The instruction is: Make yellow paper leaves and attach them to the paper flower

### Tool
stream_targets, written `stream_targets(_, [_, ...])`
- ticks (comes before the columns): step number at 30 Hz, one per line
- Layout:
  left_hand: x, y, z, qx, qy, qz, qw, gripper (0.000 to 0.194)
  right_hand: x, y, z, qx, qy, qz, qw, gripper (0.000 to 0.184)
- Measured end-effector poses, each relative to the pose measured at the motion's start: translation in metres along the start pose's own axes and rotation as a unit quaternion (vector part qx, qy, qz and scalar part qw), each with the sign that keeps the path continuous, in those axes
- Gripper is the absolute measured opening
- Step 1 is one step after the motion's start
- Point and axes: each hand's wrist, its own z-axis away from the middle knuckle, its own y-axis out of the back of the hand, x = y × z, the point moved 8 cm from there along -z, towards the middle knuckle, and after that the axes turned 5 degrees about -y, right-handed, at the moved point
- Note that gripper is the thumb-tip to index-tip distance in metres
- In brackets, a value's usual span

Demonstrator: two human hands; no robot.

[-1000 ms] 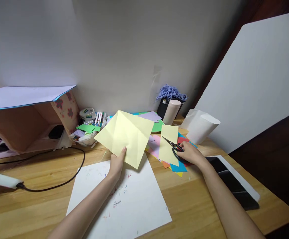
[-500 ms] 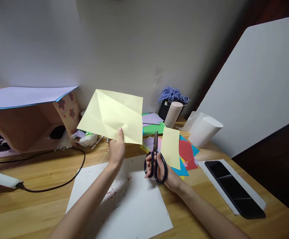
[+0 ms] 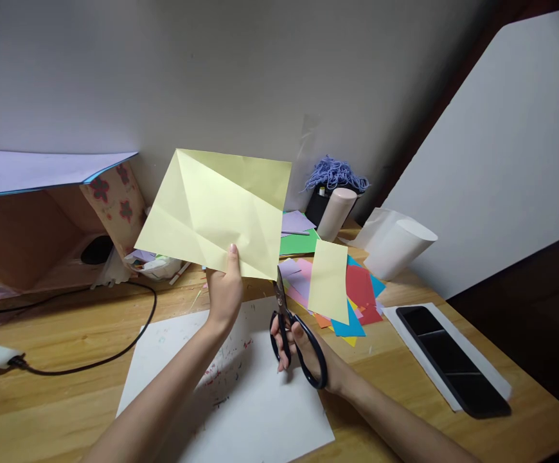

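A creased sheet of pale yellow paper (image 3: 226, 206) is held up over the table, its lower edge pinched by my left hand (image 3: 225, 292) with the thumb in front. My right hand (image 3: 308, 350) grips black-handled scissors (image 3: 282, 299) through their loops. The blades point upward, their tips at the lower right corner of the yellow sheet; I cannot tell whether paper lies between them. Below both hands lies a white sheet (image 3: 270, 405) with dark and red marks. A cut yellow strip (image 3: 328, 280) rests on coloured paper scraps (image 3: 360, 289) to the right.
On the right a black phone (image 3: 453, 360) lies on white paper. Behind stand a pinkish cylinder (image 3: 336, 213), a holder topped with blue yarn (image 3: 336, 175) and a white paper roll (image 3: 399, 247). At left are an open box (image 3: 24, 225) and a black cable (image 3: 149, 321).
The scissors have moved left to the yellow sheet's lower right corner, and their handles have spread apart. The sheet appears slightly higher and larger in view. The camera view has shifted a little.
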Motion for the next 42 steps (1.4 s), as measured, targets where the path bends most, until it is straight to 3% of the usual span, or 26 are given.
stream_targets(22, [-0.0035, 0.0000, 0.0039, -0.011, -0.001, -0.005, 1.000, 0.042, -0.0035, 0.0030, 0.0025, 0.000, 0.008, 0.027, 1.000, 0.053])
stream_targets(42, [-0.0080, -0.0013, 0.0035, -0.014, 0.006, -0.006, 1.000, 0.041, -0.0069, 0.0067, 0.0033, 0.040, 0.014, 0.097, 0.994, 0.052])
